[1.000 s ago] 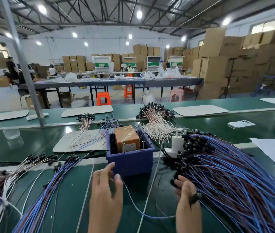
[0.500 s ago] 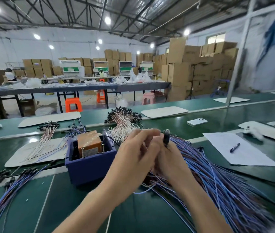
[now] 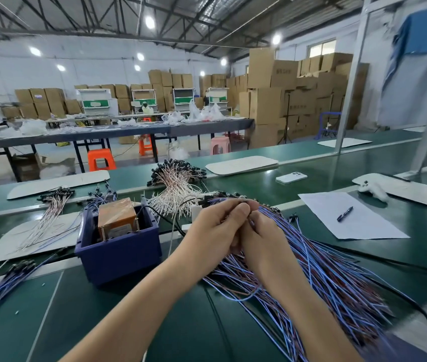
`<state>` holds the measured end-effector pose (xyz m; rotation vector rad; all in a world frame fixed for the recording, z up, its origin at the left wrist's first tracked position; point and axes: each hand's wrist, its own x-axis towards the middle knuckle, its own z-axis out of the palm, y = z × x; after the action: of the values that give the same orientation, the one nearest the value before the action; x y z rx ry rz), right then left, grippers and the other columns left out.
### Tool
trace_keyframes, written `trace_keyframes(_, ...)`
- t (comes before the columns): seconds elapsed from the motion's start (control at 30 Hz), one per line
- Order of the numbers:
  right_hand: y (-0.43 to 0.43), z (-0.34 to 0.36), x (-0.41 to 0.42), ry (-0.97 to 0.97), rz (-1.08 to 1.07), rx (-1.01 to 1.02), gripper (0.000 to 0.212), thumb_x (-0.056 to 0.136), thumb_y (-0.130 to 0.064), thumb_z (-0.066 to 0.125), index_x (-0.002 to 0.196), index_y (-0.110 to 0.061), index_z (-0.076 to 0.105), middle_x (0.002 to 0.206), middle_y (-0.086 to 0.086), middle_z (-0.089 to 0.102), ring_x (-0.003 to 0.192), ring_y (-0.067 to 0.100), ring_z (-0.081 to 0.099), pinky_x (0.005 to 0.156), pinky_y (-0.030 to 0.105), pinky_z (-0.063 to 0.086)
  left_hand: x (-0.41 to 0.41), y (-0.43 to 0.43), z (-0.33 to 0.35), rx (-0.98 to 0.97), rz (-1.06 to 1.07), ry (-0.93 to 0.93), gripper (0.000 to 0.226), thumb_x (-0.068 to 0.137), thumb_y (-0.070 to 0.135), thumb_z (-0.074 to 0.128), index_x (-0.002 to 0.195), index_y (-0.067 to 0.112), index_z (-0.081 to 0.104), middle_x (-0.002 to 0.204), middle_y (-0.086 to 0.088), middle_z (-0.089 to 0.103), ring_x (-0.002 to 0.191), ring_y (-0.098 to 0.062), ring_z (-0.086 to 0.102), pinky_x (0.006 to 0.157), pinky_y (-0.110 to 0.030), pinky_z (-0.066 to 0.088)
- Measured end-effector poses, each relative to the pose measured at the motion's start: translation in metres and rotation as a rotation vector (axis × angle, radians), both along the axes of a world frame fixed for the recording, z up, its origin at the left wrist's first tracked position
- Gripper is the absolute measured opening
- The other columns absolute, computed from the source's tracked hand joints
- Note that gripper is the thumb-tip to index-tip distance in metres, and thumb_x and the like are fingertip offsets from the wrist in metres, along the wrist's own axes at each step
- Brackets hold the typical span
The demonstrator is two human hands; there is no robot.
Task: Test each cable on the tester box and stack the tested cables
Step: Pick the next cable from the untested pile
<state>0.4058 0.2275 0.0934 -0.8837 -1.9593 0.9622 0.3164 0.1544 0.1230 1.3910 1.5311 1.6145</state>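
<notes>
your left hand [image 3: 215, 231] left the surface [image 3: 128, 322] by the blue tester box [image 3: 118, 257] and met your right hand [image 3: 263, 239] over the untested cable pile [image 3: 332, 278], just right of the box. both hands' fingers [image 3: 238, 211] were curled together, pinching a dark cable end [image 3: 245, 204]. likely you were picking the next cable to test. the tested stack [image 3: 0, 286] lay far left.

No legible text anywhere. Dark printing shows on the stacked cardboard boxes [image 3: 283, 74] at the back, too small and blurred to read. The pale label [image 3: 121, 229] on the tester box [image 3: 117, 214] perhaps carries print, but it is unreadable.
</notes>
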Motion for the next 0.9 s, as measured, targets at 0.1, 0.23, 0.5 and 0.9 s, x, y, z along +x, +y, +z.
trace_keyframes(0.1,0.004,-0.005,0.004,0.01,0.006,0.011,0.034,0.101,-0.033,0.044,0.069,-0.027,0.054,0.061,-0.02,0.065,0.055,-0.001,0.057,0.048,0.014,0.038,0.002,0.005,-0.003,-0.008,-0.03,-0.034,0.025,0.106,0.014,0.046,0.106,0.017,0.07,0.058,-0.005,0.041,0.045,-0.005,0.038,0.043,-0.014,0.037)
trace_keyframes(0.23,0.008,-0.009,0.006,0.015,0.01,0.024,0.034,0.103,-0.036,0.044,0.071,-0.031,0.054,0.063,-0.025,0.064,0.051,0.0,0.055,0.046,0.014,0.034,0.0,0.012,-0.009,-0.005,-0.041,-0.066,0.023,0.105,0.015,0.047,0.106,0.015,0.071,0.054,0.002,0.046,0.045,-0.004,0.041,0.043,-0.014,0.038)
trace_keyframes(0.5,0.011,-0.017,0.01,0.075,0.034,-0.011,0.031,0.103,-0.036,0.045,0.076,-0.031,0.058,0.067,-0.017,0.067,0.051,0.003,0.055,0.057,0.026,0.039,-0.005,0.03,-0.02,0.035,0.034,-0.116,0.018,0.095,0.03,0.066,0.097,0.013,0.072,0.065,-0.003,0.062,0.051,-0.012,0.053,0.049,-0.025,0.05)
trace_keyframes(0.9,0.029,-0.011,0.016,0.133,0.09,-0.042,0.021,0.102,-0.032,0.052,0.089,-0.037,0.066,0.066,-0.006,0.068,0.042,0.002,0.049,0.048,0.021,0.038,-0.018,0.055,-0.017,0.03,0.095,-0.124,0.023,0.094,0.038,0.066,0.093,0.015,0.069,0.065,0.002,0.063,0.052,-0.011,0.054,0.052,-0.023,0.049)
